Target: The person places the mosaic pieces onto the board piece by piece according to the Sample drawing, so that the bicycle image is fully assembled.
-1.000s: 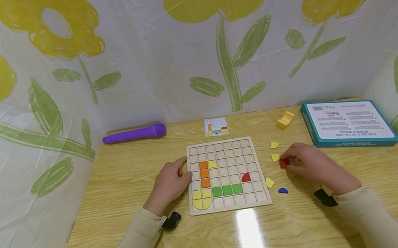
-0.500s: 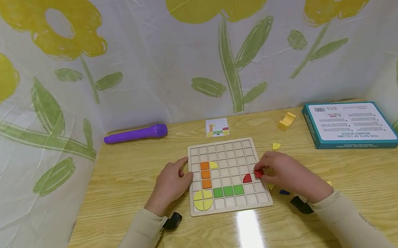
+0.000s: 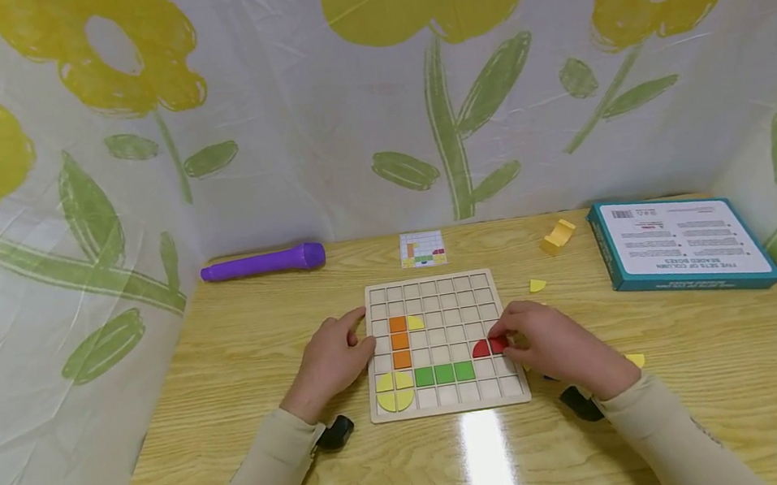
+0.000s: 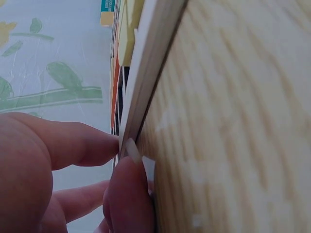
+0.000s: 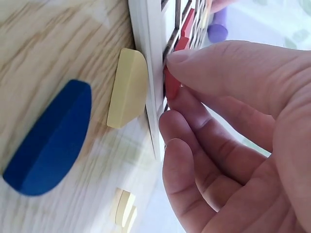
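My right hand (image 3: 556,343) pinches a red quarter-circle piece (image 5: 172,83) between thumb and finger, at a square near the right side of the wooden grid board (image 3: 432,290). Directly left of it, another red quarter-circle (image 3: 480,349) lies in its square. My left hand (image 3: 330,357) touches the board's left edge with thumb and forefinger. Orange squares (image 3: 399,342), green squares (image 3: 444,373) and several yellow quarter-circles (image 3: 395,391) lie in the grid. Beside the board, the right wrist view shows a blue half-circle piece (image 5: 51,141) and a loose yellow piece (image 5: 127,87).
Behind the board lies a small pattern card (image 3: 422,249). A purple microphone (image 3: 262,262) is at the back left. At the back right are a yellow holder-like block (image 3: 558,237) and a teal-edged box (image 3: 683,243). More loose yellow pieces (image 3: 537,285) lie right of the board.
My right hand has carried the red quarter-circle leftward from the table onto the board, beside the other red piece. The left hand has stayed at the board's left edge.
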Tool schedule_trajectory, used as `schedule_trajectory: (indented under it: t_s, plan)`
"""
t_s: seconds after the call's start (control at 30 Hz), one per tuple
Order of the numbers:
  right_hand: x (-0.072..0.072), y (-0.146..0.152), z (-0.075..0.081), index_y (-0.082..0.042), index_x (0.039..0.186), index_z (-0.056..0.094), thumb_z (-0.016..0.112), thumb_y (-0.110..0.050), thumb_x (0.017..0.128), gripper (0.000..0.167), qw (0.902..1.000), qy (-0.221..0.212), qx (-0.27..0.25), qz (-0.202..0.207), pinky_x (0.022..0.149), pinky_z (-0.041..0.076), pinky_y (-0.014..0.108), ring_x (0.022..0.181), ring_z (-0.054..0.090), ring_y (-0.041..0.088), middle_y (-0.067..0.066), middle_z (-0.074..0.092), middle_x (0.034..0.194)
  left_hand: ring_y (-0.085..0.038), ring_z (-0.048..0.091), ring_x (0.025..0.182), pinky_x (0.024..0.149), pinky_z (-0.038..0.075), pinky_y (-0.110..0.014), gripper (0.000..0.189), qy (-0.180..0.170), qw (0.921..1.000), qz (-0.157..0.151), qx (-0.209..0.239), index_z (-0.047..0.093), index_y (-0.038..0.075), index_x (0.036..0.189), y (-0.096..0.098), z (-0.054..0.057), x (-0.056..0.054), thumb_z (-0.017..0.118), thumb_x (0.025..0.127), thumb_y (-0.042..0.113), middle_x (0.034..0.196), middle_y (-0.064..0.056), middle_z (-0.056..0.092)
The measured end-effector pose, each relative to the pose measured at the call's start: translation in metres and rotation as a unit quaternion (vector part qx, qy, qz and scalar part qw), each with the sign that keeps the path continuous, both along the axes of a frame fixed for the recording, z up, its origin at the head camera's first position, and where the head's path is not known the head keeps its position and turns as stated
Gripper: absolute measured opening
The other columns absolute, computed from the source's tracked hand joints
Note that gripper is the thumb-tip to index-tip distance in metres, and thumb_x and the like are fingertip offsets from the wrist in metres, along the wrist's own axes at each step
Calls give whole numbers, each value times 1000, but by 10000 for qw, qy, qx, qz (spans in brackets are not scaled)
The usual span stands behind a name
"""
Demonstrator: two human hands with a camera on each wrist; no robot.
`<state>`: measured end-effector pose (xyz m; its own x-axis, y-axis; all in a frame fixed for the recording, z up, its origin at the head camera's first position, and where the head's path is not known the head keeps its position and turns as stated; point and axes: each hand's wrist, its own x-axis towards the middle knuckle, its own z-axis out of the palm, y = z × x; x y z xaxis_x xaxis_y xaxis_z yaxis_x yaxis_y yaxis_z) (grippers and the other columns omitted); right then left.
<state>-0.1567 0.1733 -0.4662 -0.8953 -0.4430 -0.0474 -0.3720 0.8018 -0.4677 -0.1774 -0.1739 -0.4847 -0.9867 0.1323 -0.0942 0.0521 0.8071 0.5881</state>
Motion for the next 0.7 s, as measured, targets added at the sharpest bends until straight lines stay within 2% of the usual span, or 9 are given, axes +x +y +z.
schedule_trajectory:
  t_s: [0.7]
  plan:
    - [0,-1,-1,-13,117,82,84,-14,94,23,9999,-92,73,-58,95,60,39,103,63,16,0,73,116,-20,47,81,74,37,-35,62,-16,10000,-32,-44,55,12,159,0,-4,-3,69,101,29,90,-4,55]
